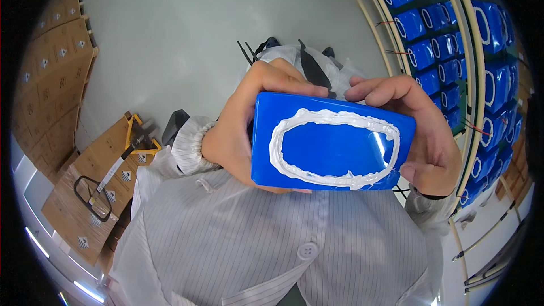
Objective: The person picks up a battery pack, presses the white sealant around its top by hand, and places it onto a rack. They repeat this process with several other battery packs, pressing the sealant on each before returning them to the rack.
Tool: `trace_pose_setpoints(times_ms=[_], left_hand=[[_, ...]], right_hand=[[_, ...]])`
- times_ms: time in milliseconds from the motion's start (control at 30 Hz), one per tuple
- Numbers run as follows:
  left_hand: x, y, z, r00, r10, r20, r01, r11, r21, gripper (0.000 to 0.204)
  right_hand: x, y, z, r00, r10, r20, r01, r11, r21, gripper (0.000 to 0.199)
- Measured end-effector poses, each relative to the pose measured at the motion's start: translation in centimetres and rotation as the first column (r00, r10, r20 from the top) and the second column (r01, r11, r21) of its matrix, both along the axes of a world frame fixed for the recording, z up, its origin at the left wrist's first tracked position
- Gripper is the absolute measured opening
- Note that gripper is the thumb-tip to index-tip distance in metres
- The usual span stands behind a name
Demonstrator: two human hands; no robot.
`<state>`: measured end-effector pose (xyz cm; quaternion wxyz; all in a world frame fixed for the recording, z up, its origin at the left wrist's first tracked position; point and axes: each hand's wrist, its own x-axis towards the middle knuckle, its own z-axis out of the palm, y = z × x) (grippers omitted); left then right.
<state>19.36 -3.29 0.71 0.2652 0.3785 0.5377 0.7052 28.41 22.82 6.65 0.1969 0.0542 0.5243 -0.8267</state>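
Note:
In front of my chest I hold a blue film-wrapped battery pack (pixel 334 144), its broad face turned up toward the view. An uneven oval ring of white paste (pixel 276 150) runs around that face, with the blue inside left bare and shiny. My left hand (pixel 238 127) grips the pack's left end, thumb along the upper edge and the other fingers mostly hidden underneath. Around the right end, my right hand (pixel 430 136) is curled, with fingertips at the upper edge and the thumb near the lower right corner.
On the right, a tubular rack (pixel 479 79) bears rows of similar blue packs (pixel 409 25) with white rings, some trailing thin wires. Stacked brown cartons (pixel 56 62) stand at far left. Lower left are more cartons (pixel 82 209) and a pallet truck handle (pixel 93 198).

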Motion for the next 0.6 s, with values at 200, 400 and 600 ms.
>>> trace_pose_setpoints(times_ms=[200, 400, 600], left_hand=[[-0.6, -0.1, -0.2, 0.999, -0.023, -0.034, 0.023, 1.0, 0.014, 0.102], [-0.1, 0.5, -1.7, 0.991, 0.04, -0.125, -0.027, 0.994, 0.107, 0.103], [-0.8, 0.6, 0.4, 0.988, 0.031, -0.154, -0.02, 0.997, 0.075, 0.102]], right_hand=[[0.2, -0.3, -0.3, 1.0, 0.015, -0.003, -0.015, 1.0, 0.014, 0.072], [0.0, -0.1, -0.2, 0.999, 0.034, -0.027, -0.033, 0.999, 0.031, 0.073], [0.2, -0.3, 0.1, 0.997, -0.006, 0.073, 0.004, 1.0, 0.031, 0.072]])
